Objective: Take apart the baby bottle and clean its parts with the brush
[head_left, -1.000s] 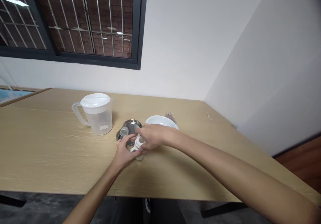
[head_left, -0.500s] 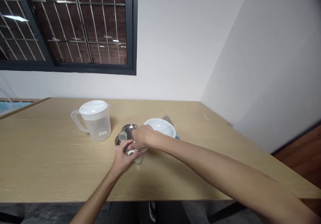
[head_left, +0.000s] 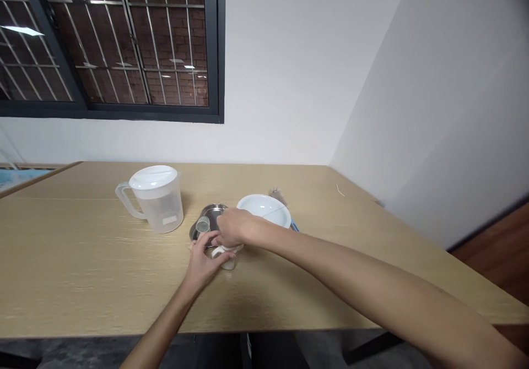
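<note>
Worktop (head_left: 103, 281): pale, wood-look, finely streaked.
Pitcher (head_left: 161, 209): translucent plastic, white lid, looped handle.
Bowl (head_left: 258, 204): glossy white, round.
Tray (head_left: 214, 212): shiny metal, bearing a clear cup (head_left: 203, 224).
Right hand (head_left: 233, 227): curled over container's top; grip hidden, cannot tell.
Left hand (head_left: 201, 261): gripping container.
Container (head_left: 228, 263): small, clear, white-topped, beside tray.

Plain room: barred window (head_left: 136, 49), bare white wall (head_left: 285, 71), wooden table (head_left: 82, 270).

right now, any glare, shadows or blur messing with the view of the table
Head view: bright glare on the window, off the table; soft shadow below the right arm, which looks stretched toward the corner; fine detail at the left hand is soft
</note>
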`<control>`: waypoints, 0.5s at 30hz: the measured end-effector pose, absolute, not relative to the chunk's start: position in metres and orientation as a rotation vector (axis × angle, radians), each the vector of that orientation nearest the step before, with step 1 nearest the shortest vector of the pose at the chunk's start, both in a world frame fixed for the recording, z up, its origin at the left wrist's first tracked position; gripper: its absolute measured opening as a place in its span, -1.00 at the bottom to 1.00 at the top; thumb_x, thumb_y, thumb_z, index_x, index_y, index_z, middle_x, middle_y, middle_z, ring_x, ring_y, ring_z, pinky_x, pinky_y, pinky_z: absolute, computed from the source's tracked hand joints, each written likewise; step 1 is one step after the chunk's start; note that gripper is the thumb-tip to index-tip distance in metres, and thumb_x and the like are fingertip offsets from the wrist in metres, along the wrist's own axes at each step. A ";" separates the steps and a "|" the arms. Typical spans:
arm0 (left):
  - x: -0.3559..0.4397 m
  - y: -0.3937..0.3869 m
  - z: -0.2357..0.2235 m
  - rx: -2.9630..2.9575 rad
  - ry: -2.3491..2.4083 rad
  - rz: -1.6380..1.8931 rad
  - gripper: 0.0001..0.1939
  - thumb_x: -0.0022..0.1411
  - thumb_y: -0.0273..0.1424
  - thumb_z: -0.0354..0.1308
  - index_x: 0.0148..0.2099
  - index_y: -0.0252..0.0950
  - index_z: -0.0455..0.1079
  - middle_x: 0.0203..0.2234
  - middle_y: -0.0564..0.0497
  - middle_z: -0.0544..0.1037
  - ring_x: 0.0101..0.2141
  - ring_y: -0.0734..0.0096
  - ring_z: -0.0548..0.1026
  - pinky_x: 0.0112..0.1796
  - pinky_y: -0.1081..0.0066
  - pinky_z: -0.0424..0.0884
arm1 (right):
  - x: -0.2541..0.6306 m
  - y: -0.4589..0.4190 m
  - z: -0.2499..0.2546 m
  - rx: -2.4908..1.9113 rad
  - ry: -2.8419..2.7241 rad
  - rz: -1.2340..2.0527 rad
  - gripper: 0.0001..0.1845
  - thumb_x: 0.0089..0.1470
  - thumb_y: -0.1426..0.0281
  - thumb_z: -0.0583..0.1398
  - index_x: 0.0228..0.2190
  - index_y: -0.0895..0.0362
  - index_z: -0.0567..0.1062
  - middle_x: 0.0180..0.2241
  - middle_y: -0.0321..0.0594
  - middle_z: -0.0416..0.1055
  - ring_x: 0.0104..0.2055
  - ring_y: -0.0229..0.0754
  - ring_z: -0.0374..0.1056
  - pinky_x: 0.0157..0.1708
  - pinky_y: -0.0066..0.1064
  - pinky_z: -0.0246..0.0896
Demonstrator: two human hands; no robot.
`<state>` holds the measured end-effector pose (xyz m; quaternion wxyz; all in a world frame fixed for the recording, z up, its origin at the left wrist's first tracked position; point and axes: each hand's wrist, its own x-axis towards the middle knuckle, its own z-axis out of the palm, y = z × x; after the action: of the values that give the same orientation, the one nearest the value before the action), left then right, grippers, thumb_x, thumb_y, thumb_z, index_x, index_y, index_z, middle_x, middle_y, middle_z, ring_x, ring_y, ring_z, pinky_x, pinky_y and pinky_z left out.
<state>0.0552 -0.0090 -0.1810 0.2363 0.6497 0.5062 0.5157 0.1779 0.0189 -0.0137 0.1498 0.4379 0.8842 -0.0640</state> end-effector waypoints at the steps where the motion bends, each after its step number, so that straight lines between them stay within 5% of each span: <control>1: 0.055 -0.008 -0.181 1.777 1.372 1.416 -0.54 -0.06 -0.23 0.41 -0.08 -0.24 0.49 -0.21 -0.08 0.57 -0.16 0.13 0.51 -0.12 0.18 0.42 | 0.174 0.018 -0.014 1.279 2.523 -0.159 -0.67 0.13 0.19 0.18 -0.27 0.19 0.60 -0.23 0.09 0.55 -0.11 0.08 0.48 -0.21 -0.22 0.37; 6: 0.056 -0.005 -0.182 1.780 1.293 1.449 -0.63 -0.02 -0.23 0.39 -0.17 -0.29 0.52 -0.26 -0.09 0.57 -0.22 0.19 0.51 -0.13 0.23 0.42 | 0.177 0.015 -0.007 1.310 2.482 -0.086 -0.62 0.16 0.17 0.14 -0.24 0.20 0.59 -0.23 0.11 0.55 -0.11 0.11 0.48 -0.22 -0.17 0.39; 11: 0.055 -0.006 -0.183 1.779 1.322 1.432 -0.51 -0.08 -0.25 0.43 -0.06 -0.25 0.51 -0.20 -0.09 0.56 -0.19 0.17 0.51 -0.10 0.19 0.40 | 0.195 0.015 -0.001 1.150 2.512 -0.250 -0.60 -0.11 0.17 0.33 -0.26 0.17 0.59 -0.26 -0.02 0.56 -0.28 0.00 0.51 -0.41 -0.37 0.36; 15: 0.057 -0.007 -0.182 1.689 1.306 1.487 -0.44 -0.14 -0.26 0.45 -0.04 -0.25 0.50 -0.21 -0.09 0.58 -0.20 0.18 0.52 -0.12 0.22 0.42 | 0.187 0.017 -0.009 1.240 2.524 -0.205 -0.65 0.00 0.17 0.27 -0.27 0.18 0.59 -0.28 0.00 0.56 -0.20 0.01 0.51 -0.33 -0.36 0.37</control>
<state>0.0568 -0.0072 -0.1819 0.2669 0.6257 0.4837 0.5508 0.1873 0.0175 -0.0092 0.1605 0.4341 0.8835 -0.0719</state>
